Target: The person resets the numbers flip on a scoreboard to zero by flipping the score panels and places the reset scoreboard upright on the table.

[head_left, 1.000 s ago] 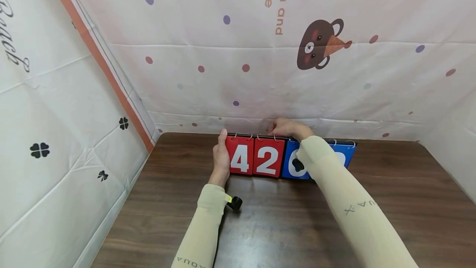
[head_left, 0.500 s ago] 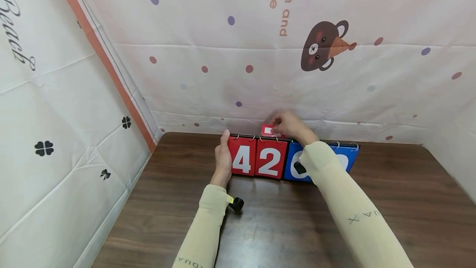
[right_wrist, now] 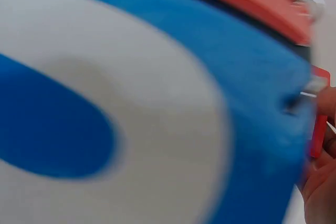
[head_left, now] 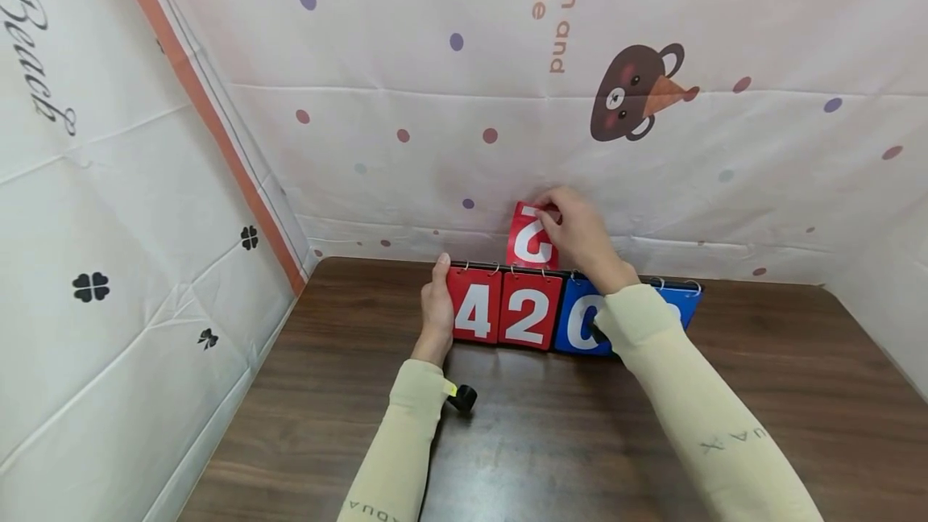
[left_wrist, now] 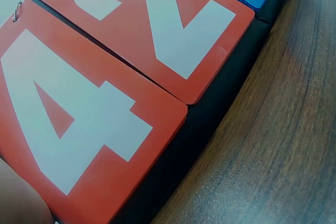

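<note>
R hand (head_left: 580, 234), ctr frame, pinches upturned card (head_left: 528, 246) — prob. light, bendy, best by free edge; L hand (head_left: 437, 308) grips scoreboard (head_left: 556, 317).

Cloth-walled, the kind of room unclear: a pale sheet (head_left: 406, 39) with a printed bear (head_left: 629, 95) hangs behind the wood-grain bench (head_left: 326, 425), clover-patterned cloth (head_left: 123, 224) at its left.

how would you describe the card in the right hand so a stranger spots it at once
At the far side of the brown table is a scoreboard. Above its red 2 card, the right hand pinches a raised red card. Unlike the other cards, which hang down the scoreboard's front, this one sticks up above it.
</note>
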### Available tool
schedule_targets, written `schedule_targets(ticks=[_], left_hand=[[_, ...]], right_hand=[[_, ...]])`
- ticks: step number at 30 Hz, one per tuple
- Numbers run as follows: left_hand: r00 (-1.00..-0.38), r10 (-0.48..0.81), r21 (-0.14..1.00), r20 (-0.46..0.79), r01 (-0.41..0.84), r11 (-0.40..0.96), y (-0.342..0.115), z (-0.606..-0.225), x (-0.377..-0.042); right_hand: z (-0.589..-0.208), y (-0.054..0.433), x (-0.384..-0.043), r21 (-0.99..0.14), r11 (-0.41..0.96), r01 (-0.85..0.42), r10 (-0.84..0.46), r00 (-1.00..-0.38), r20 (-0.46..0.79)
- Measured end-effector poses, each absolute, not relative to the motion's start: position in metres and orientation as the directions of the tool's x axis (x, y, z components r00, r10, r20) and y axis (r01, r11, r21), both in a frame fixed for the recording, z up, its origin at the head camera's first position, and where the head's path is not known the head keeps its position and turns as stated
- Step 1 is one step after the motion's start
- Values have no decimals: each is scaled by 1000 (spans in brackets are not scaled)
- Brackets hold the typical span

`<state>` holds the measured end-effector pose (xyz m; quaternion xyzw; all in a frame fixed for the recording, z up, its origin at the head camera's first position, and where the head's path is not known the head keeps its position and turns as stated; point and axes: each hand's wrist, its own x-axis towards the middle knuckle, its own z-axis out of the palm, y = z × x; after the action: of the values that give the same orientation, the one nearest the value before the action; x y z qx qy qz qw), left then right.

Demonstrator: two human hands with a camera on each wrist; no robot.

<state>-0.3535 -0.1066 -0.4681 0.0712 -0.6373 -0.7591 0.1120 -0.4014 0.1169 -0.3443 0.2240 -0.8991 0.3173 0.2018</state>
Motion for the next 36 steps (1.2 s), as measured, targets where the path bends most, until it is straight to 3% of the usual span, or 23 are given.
schedule_targets(ticks=[7, 21, 30, 36], left_hand=[[-966, -258, 985, 29, 71, -158, -107, -469, -355], [-967, -254, 983, 19, 65, -172, -107, -468, -355], [-965, -262, 985, 22, 66, -160, -107, -468, -356], [-966, -259, 986, 17, 60, -157, -107, -468, -356]], right_hand=[[-323, 117, -386, -377, 704, -603, -266, -715, 646], [-299, 117, -345, -217, 645, -733, -361, -543, 758], [-291, 119, -318, -165, 594, -787, -436, -488, 756], [-289, 119, -296, -209, 569, -796, -489, -531, 692]])
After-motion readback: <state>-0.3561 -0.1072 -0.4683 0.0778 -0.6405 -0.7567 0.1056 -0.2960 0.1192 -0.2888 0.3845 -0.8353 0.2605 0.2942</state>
